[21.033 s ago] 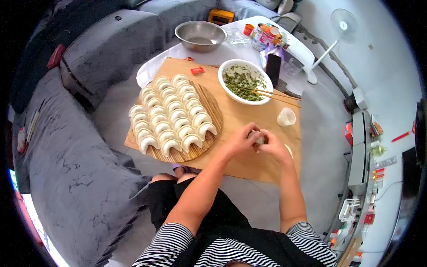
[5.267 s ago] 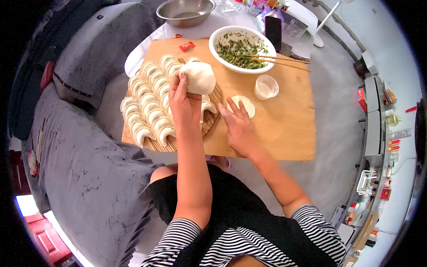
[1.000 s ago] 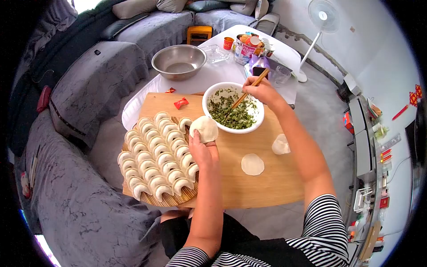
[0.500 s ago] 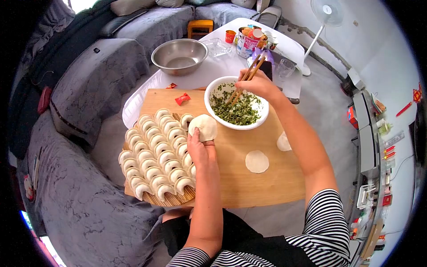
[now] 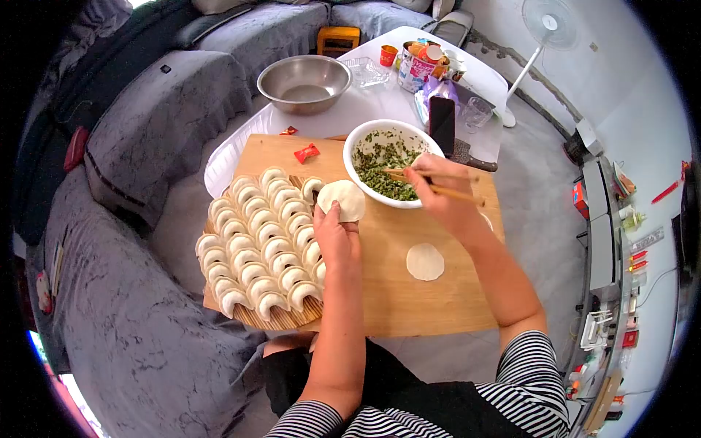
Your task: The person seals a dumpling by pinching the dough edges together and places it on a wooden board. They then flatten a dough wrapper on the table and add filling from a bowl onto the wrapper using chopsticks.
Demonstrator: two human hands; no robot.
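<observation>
My left hand (image 5: 338,235) holds a round dumpling wrapper (image 5: 342,200), thumb on top and the other fingers underneath. In my right hand (image 5: 442,193) is a pair of wooden chopsticks (image 5: 454,192), slanted low with their tips in the chopped green filling (image 5: 381,162). That filling lies in a white bowl (image 5: 353,144) on the wooden board (image 5: 387,292). Rows of folded dumplings (image 5: 252,248) cover a ridged round tray left of my left wrist. Another flat wrapper (image 5: 425,261) lies on the board below the bowl, and the edge of one more shows beside my right forearm.
Behind the board stands a steel basin (image 5: 304,86) on the white table. A phone (image 5: 442,124) stands upright behind the bowl, beside a cleaver (image 5: 471,158). Small red packets (image 5: 307,152) lie near the board's back edge. A tin (image 5: 416,69) and a clear glass (image 5: 477,113) stand farther back.
My right hand has moved down to the bowl's near right rim, and the chopsticks have tipped from steep to nearly level. My left hand still holds the wrapper. The whole view has shifted slightly.
</observation>
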